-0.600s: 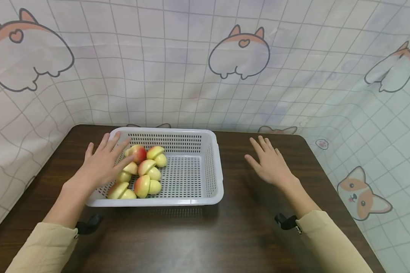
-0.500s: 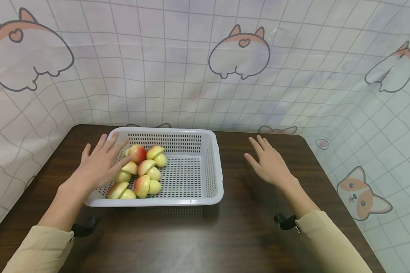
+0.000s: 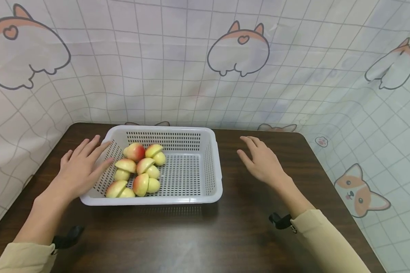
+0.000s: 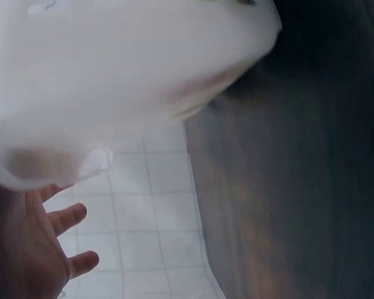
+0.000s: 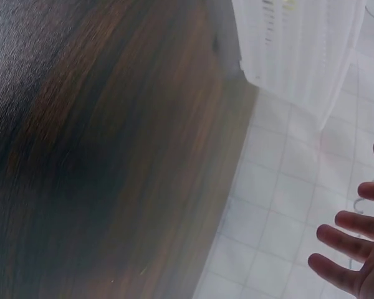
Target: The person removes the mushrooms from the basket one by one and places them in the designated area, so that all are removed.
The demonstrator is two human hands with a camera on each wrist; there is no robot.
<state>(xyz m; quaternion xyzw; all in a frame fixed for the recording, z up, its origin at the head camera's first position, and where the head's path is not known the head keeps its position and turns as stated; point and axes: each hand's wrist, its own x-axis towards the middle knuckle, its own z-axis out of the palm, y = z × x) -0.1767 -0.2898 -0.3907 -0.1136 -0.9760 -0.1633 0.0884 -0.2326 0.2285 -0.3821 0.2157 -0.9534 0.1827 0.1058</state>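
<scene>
A pale grey-white plastic basket (image 3: 210, 170) with slotted walls stands at the left middle of the table in the head view. Several red-and-yellow pieces (image 3: 141, 185), shaped like mushrooms with a cap and a pale yellow bulb, lie in its left half. Over the basket's left rim my left hand (image 3: 76, 170) hovers with its fingers spread, holding nothing. My right hand (image 3: 264, 163) is above the table to the right of the basket, its fingers extended and nothing in it. In the left wrist view the basket (image 4: 131, 68) is blurred and close to the fingers.
The dark brown wooden table (image 3: 225, 235) has rounded far corners. A white gridded cloth (image 3: 177, 83) with cartoon corgis hangs behind it and at both sides. A black strap (image 3: 280, 220) sits on each wrist.
My left hand has moved left and towards me, from over the pieces to the basket's left rim. My right hand has shifted slightly left. The head view has shifted a little; the pieces stay put.
</scene>
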